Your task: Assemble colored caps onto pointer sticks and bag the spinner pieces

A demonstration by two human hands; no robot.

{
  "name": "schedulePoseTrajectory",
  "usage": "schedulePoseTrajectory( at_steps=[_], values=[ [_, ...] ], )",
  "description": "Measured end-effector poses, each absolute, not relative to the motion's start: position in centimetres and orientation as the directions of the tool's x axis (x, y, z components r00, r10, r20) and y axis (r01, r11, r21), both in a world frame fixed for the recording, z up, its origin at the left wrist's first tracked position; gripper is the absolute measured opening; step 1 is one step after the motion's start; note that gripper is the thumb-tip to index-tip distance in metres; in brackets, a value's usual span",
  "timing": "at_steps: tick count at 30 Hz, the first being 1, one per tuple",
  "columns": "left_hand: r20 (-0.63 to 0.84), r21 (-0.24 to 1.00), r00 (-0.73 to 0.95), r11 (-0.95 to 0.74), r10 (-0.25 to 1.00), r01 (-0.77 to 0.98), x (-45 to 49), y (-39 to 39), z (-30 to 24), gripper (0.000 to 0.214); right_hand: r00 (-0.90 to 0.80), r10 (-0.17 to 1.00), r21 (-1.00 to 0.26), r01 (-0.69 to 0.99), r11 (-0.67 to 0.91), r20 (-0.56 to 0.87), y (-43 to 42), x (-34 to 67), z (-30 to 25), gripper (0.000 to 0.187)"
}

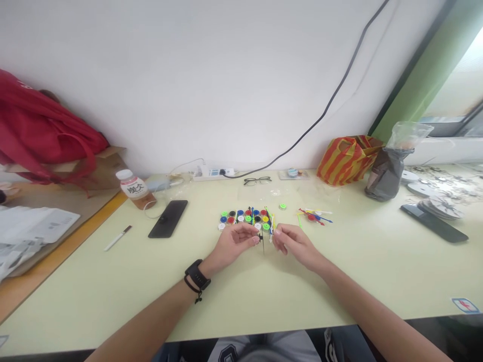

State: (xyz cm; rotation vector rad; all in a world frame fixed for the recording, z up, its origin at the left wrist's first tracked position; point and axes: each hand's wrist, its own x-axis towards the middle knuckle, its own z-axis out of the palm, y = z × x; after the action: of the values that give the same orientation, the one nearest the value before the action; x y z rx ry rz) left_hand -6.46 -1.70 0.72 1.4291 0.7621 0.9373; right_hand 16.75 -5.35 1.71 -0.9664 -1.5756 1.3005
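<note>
Here the left hand (234, 244) pinches a small black piece (260, 238) at its fingertips, just in front of the coloured discs (248, 219); beside it a thin rod (263, 245) has its long axis nearly straight toward the wearer. The right hand (289, 239) curls narrowly by a white pointer (270, 235), arrow tip wearer-ward, though I cannot tell whether it grips it.

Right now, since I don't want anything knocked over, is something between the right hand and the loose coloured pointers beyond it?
Nothing visible is: only tabletop shows between the right hand and the coloured pointers. The lone green disc sits left of that path.
</note>
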Motion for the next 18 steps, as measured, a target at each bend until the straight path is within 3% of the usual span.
schedulePoseTrajectory(
  at_steps=[3,12,15,18],
  values=[
    [0.114,0.993,0.473,-0.088,0.874,-0.076,-6.44,-1.73,0.76,0.035,-0.336,0.932,-0.987,0.027,0.156,0.138,-5.42,16.42,1.63,0.035],
    [0.124,0.992,0.489,-0.090,0.864,-0.093,-6.43,-1.70,0.61,0.032,-0.366,0.913,-0.957,0.152,0.249,0.179,-5.47,16.61,1.57,0.026],
    [0.125,0.991,0.483,-0.084,0.867,-0.105,-6.49,-1.67,0.59,0.031,-0.357,0.916,-0.957,0.145,0.250,0.185,-5.57,16.55,1.43,0.041],
    [0.131,0.990,0.473,-0.093,0.871,-0.102,-6.52,-1.59,0.59,0.030,-0.347,0.922,-0.973,0.091,0.213,0.170,-5.60,16.41,1.11,0.075]
  ],
)
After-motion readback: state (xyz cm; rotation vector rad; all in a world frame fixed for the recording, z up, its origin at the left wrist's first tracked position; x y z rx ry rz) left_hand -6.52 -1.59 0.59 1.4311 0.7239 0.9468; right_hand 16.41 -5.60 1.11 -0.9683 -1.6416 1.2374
